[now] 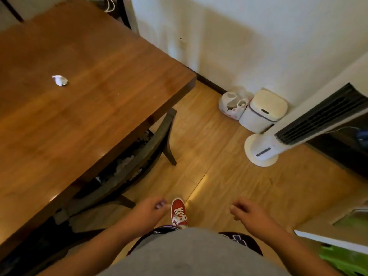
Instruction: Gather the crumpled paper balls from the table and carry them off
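One white crumpled paper ball (60, 80) lies on the brown wooden table (103, 76), toward its left part. Both hands hang low over the floor, well away from the ball, near the bottom of the view. My left hand (150, 211) has loosely curled fingers and I see nothing in it. My right hand (248, 213) is likewise loosely curled and holds nothing. A white lidded bin (262, 111) stands on the floor by the wall at the right.
A dark chair (139, 162) is tucked under the table's near edge. Next to the bin a white plastic bag (233, 104) sits. A white tower fan (278, 142) leans by a dark cabinet. A red shoe (179, 214) is on the wood floor.
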The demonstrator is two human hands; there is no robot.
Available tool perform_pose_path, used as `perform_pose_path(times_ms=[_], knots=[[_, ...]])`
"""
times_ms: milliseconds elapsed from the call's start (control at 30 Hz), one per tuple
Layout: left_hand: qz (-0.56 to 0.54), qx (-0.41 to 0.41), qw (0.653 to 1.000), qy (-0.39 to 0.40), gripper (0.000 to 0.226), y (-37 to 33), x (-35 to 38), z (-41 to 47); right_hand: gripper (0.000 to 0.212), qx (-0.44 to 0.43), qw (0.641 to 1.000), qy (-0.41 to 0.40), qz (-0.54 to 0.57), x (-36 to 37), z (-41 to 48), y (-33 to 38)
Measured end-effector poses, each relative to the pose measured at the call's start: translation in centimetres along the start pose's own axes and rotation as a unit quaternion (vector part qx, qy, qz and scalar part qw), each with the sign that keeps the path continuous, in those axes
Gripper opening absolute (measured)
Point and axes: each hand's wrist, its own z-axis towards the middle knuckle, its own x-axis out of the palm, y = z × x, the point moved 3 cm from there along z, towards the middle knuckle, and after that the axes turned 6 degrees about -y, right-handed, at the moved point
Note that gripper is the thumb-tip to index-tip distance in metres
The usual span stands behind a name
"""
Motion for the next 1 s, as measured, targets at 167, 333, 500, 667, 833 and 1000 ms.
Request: perform_pose_path(times_ms=[167, 333, 500, 667, 833, 1000], knots=[[-0.049, 0.111, 0.991, -0.063, 0.012, -8.1, -7.7, 0.8, 0.007, -0.118, 0.993, 0.009, -0.012, -2.5, 3.8, 11.4], [-0.091, 0.105, 0.974, -0.177, 0.010, -9.5, -15.3, 4.0, 0.005, -0.213, 0.974, 0.046, -0.054, -3.6, 9.2, 20.4], [-0.102, -0.034, 0.960, -0.260, 0.011, -4.0, -20.3, 10.8, 0.013, -0.294, 0.944, 0.104, -0.110, -2.9, 16.2, 28.3], [0.026, -0.142, 0.938, -0.314, 0.049, 2.3, -23.7, 17.1, 0.014, -0.348, 0.903, 0.187, -0.169, -1.3, 24.2, 35.8], [0.079, -0.274, 0.886, -0.365, 0.087, 5.6, -26.1, 20.7, 0.022, -0.350, 0.858, 0.276, -0.256, 2.2, 32.2, 42.0], [0.088, -0.319, 0.844, -0.423, 0.095, 7.9, -28.8, 22.6, 0.028, -0.385, 0.819, 0.285, -0.316, 7.0, 37.8, 46.5]])
